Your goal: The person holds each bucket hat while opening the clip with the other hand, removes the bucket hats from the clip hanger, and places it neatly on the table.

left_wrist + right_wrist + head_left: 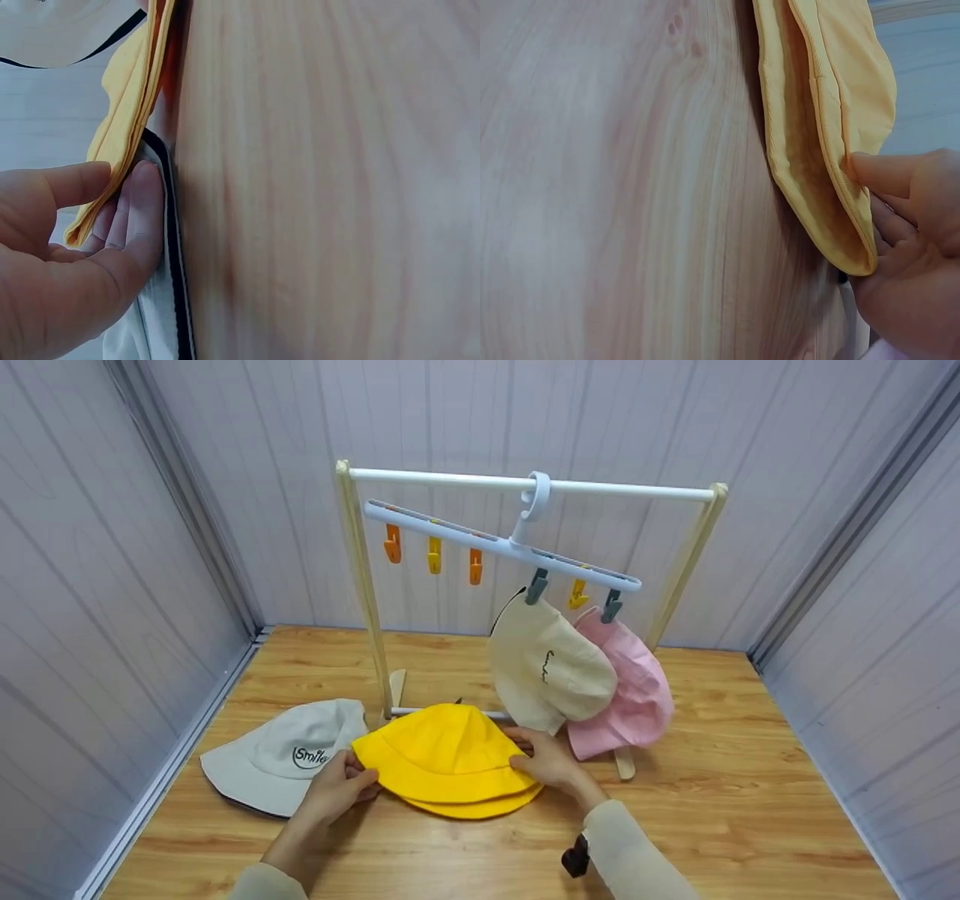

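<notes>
A yellow bucket hat (450, 742), folded flat with its brim toward me, is held between both hands just above the table. My left hand (341, 791) pinches its left brim corner, thumb on top and fingers beneath, as the left wrist view shows. At the opposite end my right hand (547, 761) pinches the brim, its thumb (889, 174) on the near face and the other fingers behind. Between the brim layers a gap shows in the right wrist view. A light grey hat (300, 750) with "Smile" lettering lies beside the left hand, partly covered by it.
A rack (450, 478) with wooden posts carries a pale blue clip hanger (487, 542). From grey clips hang a cream hat (547, 660) and a pink hat (634, 690). Orange clips (392, 544) and yellow clips (434, 556) dangle without hats. Panel walls (862, 585) enclose the wooden table (720, 795).
</notes>
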Demonstrator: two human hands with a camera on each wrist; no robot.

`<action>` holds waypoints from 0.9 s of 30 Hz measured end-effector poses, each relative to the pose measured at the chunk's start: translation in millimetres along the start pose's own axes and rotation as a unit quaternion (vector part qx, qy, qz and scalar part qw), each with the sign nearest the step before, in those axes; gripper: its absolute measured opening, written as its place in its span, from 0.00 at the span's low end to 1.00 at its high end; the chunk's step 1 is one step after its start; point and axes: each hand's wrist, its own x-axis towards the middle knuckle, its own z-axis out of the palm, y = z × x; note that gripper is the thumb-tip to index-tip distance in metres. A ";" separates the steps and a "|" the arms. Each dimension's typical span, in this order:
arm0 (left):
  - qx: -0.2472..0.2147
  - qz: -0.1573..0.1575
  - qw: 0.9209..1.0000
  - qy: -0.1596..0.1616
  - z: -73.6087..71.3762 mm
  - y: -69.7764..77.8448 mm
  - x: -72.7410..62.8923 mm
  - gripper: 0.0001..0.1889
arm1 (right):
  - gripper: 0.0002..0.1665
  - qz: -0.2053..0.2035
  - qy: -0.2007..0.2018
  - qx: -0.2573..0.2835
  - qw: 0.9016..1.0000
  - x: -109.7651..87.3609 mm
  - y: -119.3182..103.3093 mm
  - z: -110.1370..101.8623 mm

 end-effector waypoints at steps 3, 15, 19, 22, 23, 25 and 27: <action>-0.004 0.007 1.000 0.003 -1.6 0.9 -2.2 0.11 | 0.29 -0.006 0.001 -0.005 1.000 -1.1 1.0 -0.9; 0.144 0.050 0.988 0.035 -20.3 11.8 -9.0 0.15 | 0.27 -0.012 -0.009 -0.006 1.000 -10.3 -13.2 -13.0; 0.146 0.055 0.987 0.035 -24.3 14.0 -10.0 0.16 | 0.27 -0.022 -0.011 -0.001 1.000 -13.9 -18.3 -20.1; 0.150 0.062 0.986 0.040 -26.5 15.9 -11.6 0.16 | 0.27 -0.031 -0.004 -0.006 0.999 -16.0 -22.3 -26.4; 0.151 0.066 0.985 0.042 -27.2 16.8 -12.2 0.16 | 0.27 -0.035 0.000 -0.010 0.999 -17.0 -23.8 -28.8; 0.148 0.077 0.985 0.047 -28.6 18.9 -13.2 0.16 | 0.28 -0.034 0.006 -0.012 0.999 -18.8 -27.6 -33.8; 0.141 0.090 0.984 0.054 -29.6 22.0 -14.7 0.15 | 0.29 -0.035 0.013 -0.015 0.999 -20.5 -31.7 -39.2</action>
